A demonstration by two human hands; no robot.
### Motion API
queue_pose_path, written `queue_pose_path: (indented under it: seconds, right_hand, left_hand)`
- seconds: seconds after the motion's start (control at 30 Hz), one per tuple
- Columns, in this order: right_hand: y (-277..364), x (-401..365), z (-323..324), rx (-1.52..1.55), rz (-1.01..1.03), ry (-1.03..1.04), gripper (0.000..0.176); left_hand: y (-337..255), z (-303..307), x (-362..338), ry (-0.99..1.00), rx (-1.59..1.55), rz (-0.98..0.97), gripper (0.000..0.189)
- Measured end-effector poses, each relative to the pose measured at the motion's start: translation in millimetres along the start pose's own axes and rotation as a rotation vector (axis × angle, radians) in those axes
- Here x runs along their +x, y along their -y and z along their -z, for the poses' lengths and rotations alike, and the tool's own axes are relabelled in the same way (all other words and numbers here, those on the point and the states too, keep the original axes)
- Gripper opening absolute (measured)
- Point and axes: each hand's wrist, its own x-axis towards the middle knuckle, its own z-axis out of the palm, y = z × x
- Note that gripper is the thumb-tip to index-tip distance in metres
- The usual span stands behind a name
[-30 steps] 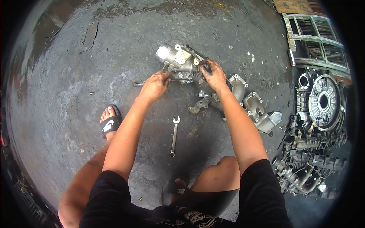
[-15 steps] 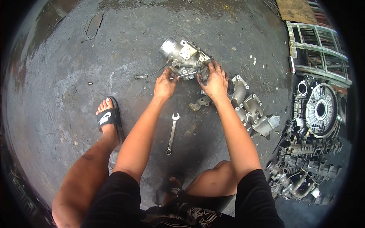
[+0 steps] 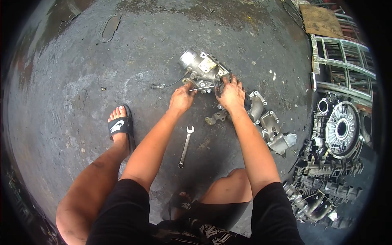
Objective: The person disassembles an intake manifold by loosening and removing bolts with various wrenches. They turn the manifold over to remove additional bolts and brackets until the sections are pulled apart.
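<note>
A metal engine part [image 3: 208, 65] with a round silver tube at one end lies on the floor, a thin cable running off its left side. My left hand [image 3: 182, 98] is closed at its near edge around a thin metal wrench [image 3: 203, 88], which reaches right across the part's bolts. My right hand [image 3: 231, 95] grips the right end of the engine part, thumb beside the wrench's far end; its fingers hide what lies beneath. Below the hands, a combination wrench [image 3: 186, 147] rests on the floor. Close to my right forearm is another cast metal part [image 3: 269, 124].
Engine castings, including a round housing [image 3: 342, 128], line the right side. Behind them stand a metal frame [image 3: 343, 57] and a wooden board [image 3: 321, 20]. A gasket [image 3: 110, 29] lies at the upper left, and a small bolt [image 3: 103, 88] is nearer my sandalled foot [image 3: 119, 124].
The view has shifted, so the floor items sit slightly lower. My left hand has turned a little and stays on the thin wrench; my right hand stays at the engine part.
</note>
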Motion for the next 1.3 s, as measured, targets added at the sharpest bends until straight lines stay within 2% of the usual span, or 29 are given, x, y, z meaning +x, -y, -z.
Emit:
queue_pose_path:
  seconds: [0.07,0.13,0.2,0.27,0.3,0.37,0.4,0.43,0.47,0.5,0.57,0.6,0.67,0.77,0.9,0.97,1.0,1.07,1.2,1.3]
  right_hand:
    - [1,0,-2,-0.005,0.008,-0.024,0.055]
    - [0,-1,-3,-0.009,0.017,-0.048,0.055]
    - [-2,2,-5,-0.041,0.038,-0.051,0.057]
    - [-3,3,-4,-0.026,0.046,-0.047,0.057]
    - [-3,2,-3,-0.013,0.052,-0.034,0.056]
    - [-1,0,2,-0.001,0.052,-0.023,0.055]
    - [-1,-1,5,0.002,0.050,-0.010,0.054]
    - [-1,0,4,0.016,0.043,-0.018,0.054]
    - [-2,0,0,0.005,0.049,-0.023,0.054]
    - [-2,1,0,-0.008,0.051,-0.029,0.054]
    - [-4,0,1,-0.004,0.058,-0.026,0.053]
    - [-4,-1,1,-0.007,0.075,-0.022,0.053]
    - [-7,1,-3,-0.012,0.074,-0.035,0.054]
    - [-5,1,-3,-0.028,0.103,-0.026,0.054]
    - [-13,4,-1,-0.070,0.127,0.038,0.056]
    - [-13,4,-3,-0.068,0.131,0.046,0.058]
    - [-12,3,0,-0.038,0.118,0.078,0.061]
    - [-12,1,2,-0.035,0.112,0.098,0.063]
    - [-12,3,0,-0.016,0.096,0.096,0.068]
    - [-11,4,-3,0.012,0.098,0.072,0.068]
  left_hand:
    - [5,-3,-9,0.039,0.047,-0.025,0.035]
    - [7,-8,-39,-0.316,0.006,-0.020,0.037]
    - [28,-24,-88,-0.326,0.152,0.164,0.037]
    - [32,-35,-158,-0.113,0.245,0.224,0.039]
    - [37,-44,-189,0.164,0.333,0.384,0.046]
    - [50,-59,-242,0.309,0.476,0.333,0.053]
    - [69,-74,-261,0.307,0.492,0.327,0.053]
    - [94,-94,-272,0.198,0.579,0.243,0.057]
    - [110,-105,-275,0.091,0.662,0.155,0.061]
    - [112,-108,-270,0.091,0.675,0.142,0.061]
    - [110,-113,-266,0.105,0.494,0.263,0.063]
    - [108,-109,-263,0.108,0.502,0.261,0.063]
    - [100,-98,-254,0.166,0.295,0.430,0.067]
    - [74,-76,-246,0.243,0.449,0.451,0.069]
    - [71,-90,-258,0.248,0.564,0.351,0.072]
    - [78,-105,-259,0.102,0.531,0.447,0.069]
    - [70,-107,-259,0.109,0.545,0.449,0.069]
    - [58,-113,-257,0.006,0.485,0.591,0.064]
    - [55,-115,-257,-0.064,0.511,0.565,0.060]
    - [62,-103,-259,-0.046,0.510,0.457,0.061]
